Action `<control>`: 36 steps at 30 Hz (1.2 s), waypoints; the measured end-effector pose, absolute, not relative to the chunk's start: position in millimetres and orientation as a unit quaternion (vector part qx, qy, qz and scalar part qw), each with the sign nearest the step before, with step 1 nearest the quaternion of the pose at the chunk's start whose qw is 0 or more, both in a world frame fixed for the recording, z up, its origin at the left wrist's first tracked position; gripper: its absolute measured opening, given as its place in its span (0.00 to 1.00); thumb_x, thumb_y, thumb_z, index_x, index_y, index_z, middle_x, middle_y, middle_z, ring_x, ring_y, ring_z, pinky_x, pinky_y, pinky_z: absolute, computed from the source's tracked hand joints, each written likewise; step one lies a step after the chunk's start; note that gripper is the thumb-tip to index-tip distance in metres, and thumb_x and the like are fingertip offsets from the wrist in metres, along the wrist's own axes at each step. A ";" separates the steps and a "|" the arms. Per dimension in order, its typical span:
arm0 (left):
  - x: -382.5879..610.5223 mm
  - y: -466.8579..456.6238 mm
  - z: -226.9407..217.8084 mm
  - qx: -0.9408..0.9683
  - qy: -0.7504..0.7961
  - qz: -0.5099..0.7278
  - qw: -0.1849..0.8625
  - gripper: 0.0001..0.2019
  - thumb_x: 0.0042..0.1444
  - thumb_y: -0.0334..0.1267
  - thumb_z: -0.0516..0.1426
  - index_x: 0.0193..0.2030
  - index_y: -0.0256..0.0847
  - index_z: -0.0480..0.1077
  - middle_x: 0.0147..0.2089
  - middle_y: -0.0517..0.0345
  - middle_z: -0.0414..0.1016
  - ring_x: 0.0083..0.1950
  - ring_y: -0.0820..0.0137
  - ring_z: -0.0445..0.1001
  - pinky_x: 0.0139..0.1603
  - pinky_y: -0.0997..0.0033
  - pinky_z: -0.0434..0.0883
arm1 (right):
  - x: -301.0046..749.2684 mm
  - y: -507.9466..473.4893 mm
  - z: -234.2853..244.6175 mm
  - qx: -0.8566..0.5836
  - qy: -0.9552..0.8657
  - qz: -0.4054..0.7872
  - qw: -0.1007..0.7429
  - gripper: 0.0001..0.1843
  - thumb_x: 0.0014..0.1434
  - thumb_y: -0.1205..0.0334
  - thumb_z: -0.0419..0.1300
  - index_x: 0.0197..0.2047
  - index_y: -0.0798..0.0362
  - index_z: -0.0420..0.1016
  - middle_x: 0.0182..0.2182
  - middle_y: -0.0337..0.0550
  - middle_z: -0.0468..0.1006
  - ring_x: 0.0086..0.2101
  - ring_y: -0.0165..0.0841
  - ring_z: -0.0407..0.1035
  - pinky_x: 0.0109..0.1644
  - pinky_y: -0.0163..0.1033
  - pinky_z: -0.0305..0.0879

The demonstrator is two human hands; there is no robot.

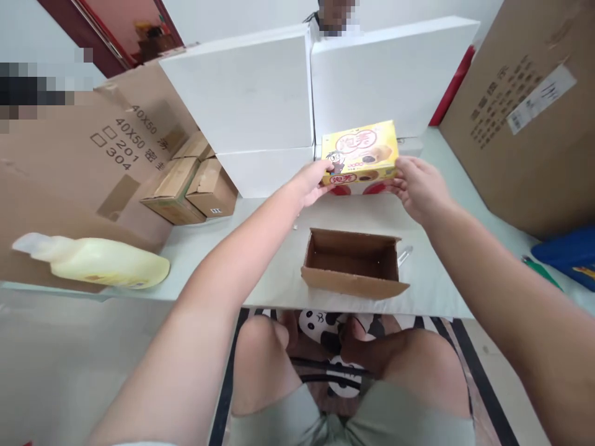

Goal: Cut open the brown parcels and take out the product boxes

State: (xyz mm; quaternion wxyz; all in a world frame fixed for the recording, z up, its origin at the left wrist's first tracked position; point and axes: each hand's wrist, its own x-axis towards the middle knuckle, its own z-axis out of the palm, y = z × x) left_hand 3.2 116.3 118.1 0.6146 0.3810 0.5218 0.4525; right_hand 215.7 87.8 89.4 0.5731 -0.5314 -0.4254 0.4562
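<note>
Between my two hands is a yellow snack box point(360, 148) printed with round filled puffs and red lettering. My left hand point(316, 181) grips its left end, thumb on the front face. The fingers of my right hand point(418, 186) close on its right end. Just below and behind it shows a red and white package point(357, 188), mostly covered by the box. Nearer to me on the table stands an open brown cardboard box point(353, 282), its inside visible from above with nothing seen in it. A small clear plastic piece point(405, 255) lies against its right side.
White panels point(251, 99) stand along the back. Large cartons point(525, 111) flank both sides. Small brown boxes point(211, 189) and a pale yellow pump bottle point(111, 263) are at left, a blue container point(567, 254) at right. The table's front edge point(279, 305) runs above my knees.
</note>
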 end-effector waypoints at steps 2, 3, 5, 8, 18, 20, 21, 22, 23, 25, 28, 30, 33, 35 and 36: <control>9.6 154.2 109.8 0.366 0.539 0.465 0.599 0.04 0.62 0.29 0.59 0.38 0.41 0.70 0.46 0.51 0.80 0.53 0.67 0.80 0.54 0.71 0.76 | 208.5 128.2 88.7 -0.555 -0.396 0.467 0.563 0.08 0.63 0.56 0.65 0.38 0.50 0.73 0.31 0.38 0.75 0.28 0.25 0.71 0.33 0.30 0.73; 12.4 169.8 105.3 0.364 0.543 0.472 0.591 0.04 0.63 0.29 0.59 0.38 0.41 0.69 0.47 0.51 0.79 0.54 0.67 0.80 0.54 0.71 0.75 | 205.0 144.3 86.5 -0.564 -0.381 0.468 0.564 0.08 0.63 0.57 0.64 0.36 0.50 0.72 0.30 0.39 0.75 0.27 0.25 0.70 0.31 0.29 0.72; 17.0 195.3 96.8 0.360 0.549 0.479 0.582 0.06 0.63 0.29 0.60 0.39 0.42 0.68 0.46 0.52 0.79 0.56 0.66 0.79 0.55 0.71 0.74 | 199.1 170.2 77.9 -0.579 -0.350 0.463 0.573 0.08 0.64 0.58 0.63 0.35 0.51 0.71 0.29 0.39 0.74 0.26 0.25 0.69 0.29 0.29 0.70; 20.2 223.2 87.3 0.359 0.562 0.496 0.556 0.09 0.61 0.27 0.62 0.41 0.44 0.67 0.43 0.55 0.78 0.56 0.64 0.80 0.55 0.68 0.74 | 194.3 200.4 57.1 -0.585 -0.321 0.459 0.587 0.09 0.66 0.55 0.62 0.37 0.51 0.72 0.30 0.40 0.75 0.28 0.26 0.71 0.30 0.31 0.71; 20.9 213.4 83.4 0.470 0.569 0.480 0.474 0.06 0.69 0.35 0.60 0.47 0.43 0.65 0.49 0.55 0.79 0.54 0.67 0.79 0.60 0.65 0.73 | 197.6 194.1 42.9 -0.566 -0.335 0.489 0.573 0.13 0.63 0.51 0.67 0.39 0.51 0.72 0.32 0.39 0.74 0.27 0.24 0.70 0.27 0.28 0.70; 15.9 178.1 91.0 0.529 0.553 0.447 0.464 0.10 0.68 0.37 0.61 0.54 0.45 0.69 0.51 0.52 0.77 0.56 0.60 0.79 0.62 0.56 0.73 | 214.7 155.3 44.0 -0.541 -0.288 0.497 0.614 0.08 0.62 0.59 0.66 0.40 0.52 0.73 0.33 0.38 0.75 0.26 0.23 0.69 0.29 0.26 0.72; 9.4 157.6 94.1 0.559 0.544 0.429 0.456 0.16 0.66 0.37 0.63 0.58 0.48 0.70 0.53 0.51 0.76 0.58 0.56 0.77 0.63 0.52 0.72 | 226.7 132.9 41.9 -0.534 -0.257 0.492 0.638 0.05 0.62 0.62 0.65 0.40 0.53 0.74 0.34 0.38 0.76 0.27 0.22 0.69 0.31 0.25 0.73; 0.0 136.8 95.9 0.585 0.540 0.408 0.446 0.20 0.63 0.37 0.64 0.61 0.50 0.71 0.57 0.49 0.75 0.61 0.53 0.76 0.65 0.49 0.71 | 240.5 110.0 37.7 -0.533 -0.220 0.474 0.665 0.04 0.61 0.65 0.64 0.40 0.53 0.74 0.34 0.38 0.76 0.27 0.22 0.70 0.33 0.25 0.74; -12.2 116.4 95.6 0.605 0.543 0.382 0.439 0.21 0.62 0.39 0.65 0.61 0.51 0.73 0.60 0.48 0.73 0.62 0.50 0.74 0.66 0.45 0.70 | 255.4 88.0 31.7 -0.546 -0.172 0.451 0.685 0.03 0.61 0.67 0.62 0.40 0.53 0.74 0.33 0.38 0.76 0.27 0.22 0.70 0.34 0.25 0.75; -41.5 80.7 87.6 0.624 0.552 0.337 0.438 0.20 0.61 0.44 0.65 0.60 0.53 0.76 0.66 0.50 0.71 0.65 0.47 0.73 0.70 0.41 0.67 | 285.6 52.1 15.6 -0.581 -0.109 0.406 0.696 0.05 0.63 0.69 0.54 0.39 0.54 0.70 0.29 0.36 0.73 0.23 0.21 0.65 0.32 0.23 0.72; -81.3 44.6 57.2 0.602 0.538 0.363 0.465 0.22 0.60 0.55 0.64 0.58 0.51 0.77 0.66 0.50 0.74 0.71 0.46 0.69 0.75 0.42 0.63 | 323.5 28.9 -12.1 -0.645 -0.062 0.359 0.672 0.12 0.66 0.74 0.46 0.46 0.54 0.67 0.28 0.34 0.70 0.22 0.20 0.64 0.31 0.22 0.69; -95.1 30.7 29.6 0.561 0.527 0.387 0.507 0.28 0.58 0.61 0.63 0.60 0.50 0.76 0.69 0.48 0.72 0.74 0.46 0.67 0.76 0.44 0.63 | 341.0 31.9 -28.0 -0.695 -0.061 0.343 0.629 0.16 0.69 0.74 0.49 0.57 0.52 0.62 0.31 0.34 0.73 0.24 0.22 0.70 0.34 0.25 0.71; -96.2 19.3 -8.8 0.554 0.482 0.440 0.518 0.36 0.54 0.68 0.64 0.63 0.50 0.74 0.77 0.47 0.63 0.78 0.46 0.62 0.76 0.48 0.64 | 359.7 47.0 -41.9 -0.778 -0.109 0.321 0.529 0.28 0.70 0.65 0.58 0.69 0.53 0.54 0.32 0.36 0.75 0.27 0.29 0.72 0.38 0.36 0.74; -90.7 15.7 -26.2 0.584 0.458 0.468 0.479 0.34 0.55 0.69 0.63 0.61 0.50 0.76 0.79 0.48 0.58 0.80 0.46 0.59 0.75 0.48 0.66 | 369.9 56.2 -43.7 -0.827 -0.162 0.288 0.455 0.32 0.70 0.59 0.62 0.71 0.56 0.57 0.32 0.40 0.76 0.32 0.34 0.72 0.45 0.43 0.73; -88.0 14.9 -32.0 0.602 0.449 0.475 0.458 0.32 0.56 0.68 0.63 0.59 0.51 0.78 0.79 0.49 0.58 0.80 0.46 0.59 0.74 0.47 0.67 | 374.3 60.1 -43.1 -0.845 -0.189 0.266 0.422 0.33 0.69 0.57 0.63 0.72 0.56 0.58 0.34 0.43 0.77 0.35 0.35 0.72 0.51 0.45 0.72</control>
